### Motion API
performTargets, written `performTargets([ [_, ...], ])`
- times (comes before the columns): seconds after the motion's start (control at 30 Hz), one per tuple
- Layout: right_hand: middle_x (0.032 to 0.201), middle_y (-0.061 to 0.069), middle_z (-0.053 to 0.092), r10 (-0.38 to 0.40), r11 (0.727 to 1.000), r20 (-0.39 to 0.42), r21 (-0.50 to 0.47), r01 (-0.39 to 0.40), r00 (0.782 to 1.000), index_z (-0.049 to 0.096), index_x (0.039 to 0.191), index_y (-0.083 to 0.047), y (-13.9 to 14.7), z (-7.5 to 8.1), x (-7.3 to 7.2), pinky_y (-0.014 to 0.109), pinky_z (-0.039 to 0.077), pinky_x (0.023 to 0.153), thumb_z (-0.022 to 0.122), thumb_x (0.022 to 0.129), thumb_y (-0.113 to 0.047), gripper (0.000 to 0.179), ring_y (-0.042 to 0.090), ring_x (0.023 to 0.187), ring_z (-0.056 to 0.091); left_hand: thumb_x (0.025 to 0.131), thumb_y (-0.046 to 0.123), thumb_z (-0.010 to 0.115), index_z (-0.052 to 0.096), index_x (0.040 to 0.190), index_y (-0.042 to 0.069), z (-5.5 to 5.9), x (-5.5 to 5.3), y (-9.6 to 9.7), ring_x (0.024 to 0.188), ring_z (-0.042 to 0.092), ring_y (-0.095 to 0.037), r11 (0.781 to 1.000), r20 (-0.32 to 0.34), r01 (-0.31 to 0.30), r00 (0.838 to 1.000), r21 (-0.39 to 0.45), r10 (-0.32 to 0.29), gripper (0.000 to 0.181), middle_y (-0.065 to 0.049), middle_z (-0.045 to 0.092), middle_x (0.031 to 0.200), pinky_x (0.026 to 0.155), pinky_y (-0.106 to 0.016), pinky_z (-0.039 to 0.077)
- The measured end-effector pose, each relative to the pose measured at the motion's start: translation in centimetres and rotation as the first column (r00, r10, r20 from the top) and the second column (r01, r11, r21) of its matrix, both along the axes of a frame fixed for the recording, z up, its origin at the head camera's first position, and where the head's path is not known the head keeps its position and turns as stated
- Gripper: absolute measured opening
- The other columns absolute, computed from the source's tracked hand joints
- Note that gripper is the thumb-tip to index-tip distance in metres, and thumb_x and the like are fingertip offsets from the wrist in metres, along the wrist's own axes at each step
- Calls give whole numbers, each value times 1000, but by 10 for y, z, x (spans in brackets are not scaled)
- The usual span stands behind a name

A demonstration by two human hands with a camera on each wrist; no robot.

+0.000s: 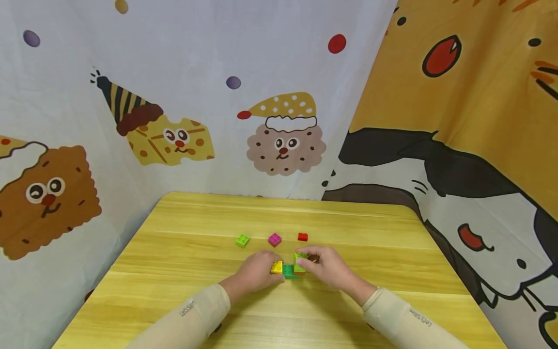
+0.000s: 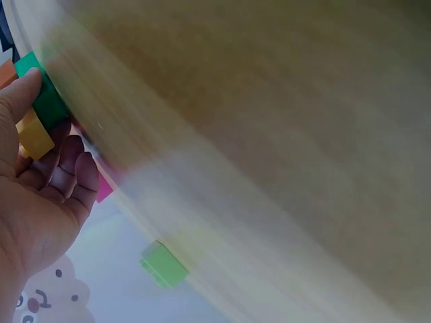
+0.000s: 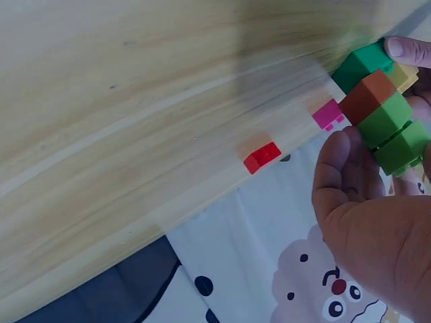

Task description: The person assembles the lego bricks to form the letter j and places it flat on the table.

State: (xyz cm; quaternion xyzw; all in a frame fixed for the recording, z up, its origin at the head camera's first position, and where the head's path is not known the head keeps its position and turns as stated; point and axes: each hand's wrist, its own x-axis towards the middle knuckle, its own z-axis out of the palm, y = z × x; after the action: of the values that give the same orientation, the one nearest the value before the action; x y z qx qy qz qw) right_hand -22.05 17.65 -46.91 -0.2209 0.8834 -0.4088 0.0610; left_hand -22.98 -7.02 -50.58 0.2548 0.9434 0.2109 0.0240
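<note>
Over the middle of the table, my left hand (image 1: 261, 271) grips a small toy-brick build by its left end. Its thumb presses on a dark green brick (image 2: 47, 97), and its fingers lie by a yellow brick (image 1: 277, 266). On the build's right end, an orange-brown brick (image 3: 368, 95) carries a light green brick (image 3: 385, 120). Another light green brick (image 3: 404, 147) sits on top, with a thin dark gap between the two in the right wrist view. My right hand (image 1: 329, 266) pinches that top brick between thumb and fingers, which partly hide it.
Beyond the hands lie three loose bricks in a row: a light green one (image 1: 242, 240), a magenta one (image 1: 274, 239) and a red one (image 1: 302, 237). The wooden table (image 1: 196, 218) meets a printed cloth (image 1: 196, 58) at its back edge.
</note>
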Motion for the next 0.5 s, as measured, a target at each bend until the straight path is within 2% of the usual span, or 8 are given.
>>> performTargets([
  [0.2,130,10,76,-26,1000,7,9,26,1000,75,133,-15,-1,0,-1,23,61,79,73,102,-36,37,22,105,73,89,41,87,77,123,10,0,1,0,94,65,-11,1000,7,4,1000,9,-4,47,-3,78,114,77,-26,53],
  [0.27,135,12,74,-42,999,47,4,42,998,75,133,-18,-1,1,-2,27,63,81,74,102,-38,37,22,106,73,89,41,87,77,123,10,0,1,0,94,65,-11,1000,3,6,1000,9,-6,47,-3,78,114,78,-26,54],
  [0.33,138,14,71,-60,998,131,-27,65,990,75,134,-20,-2,3,-2,33,65,81,75,101,-40,39,23,106,74,89,41,87,77,124,10,0,1,0,95,66,-11,1000,1,5,1000,7,-5,47,-4,78,115,78,-27,54],
  [0.4,135,16,69,-64,993,250,-81,87,966,72,138,-19,-2,4,-2,40,67,79,75,100,-40,44,27,102,75,89,41,87,77,124,10,1,1,-1,95,66,-12,1000,1,4,1000,7,-4,48,-4,78,116,78,-27,54],
  [0.5,125,16,67,-49,978,409,-168,128,911,66,146,-13,-3,5,-2,45,67,79,76,100,-39,54,32,101,76,89,41,87,77,124,10,1,1,-1,94,65,-11,1000,2,3,1000,7,-3,47,-4,78,115,78,-26,54],
])
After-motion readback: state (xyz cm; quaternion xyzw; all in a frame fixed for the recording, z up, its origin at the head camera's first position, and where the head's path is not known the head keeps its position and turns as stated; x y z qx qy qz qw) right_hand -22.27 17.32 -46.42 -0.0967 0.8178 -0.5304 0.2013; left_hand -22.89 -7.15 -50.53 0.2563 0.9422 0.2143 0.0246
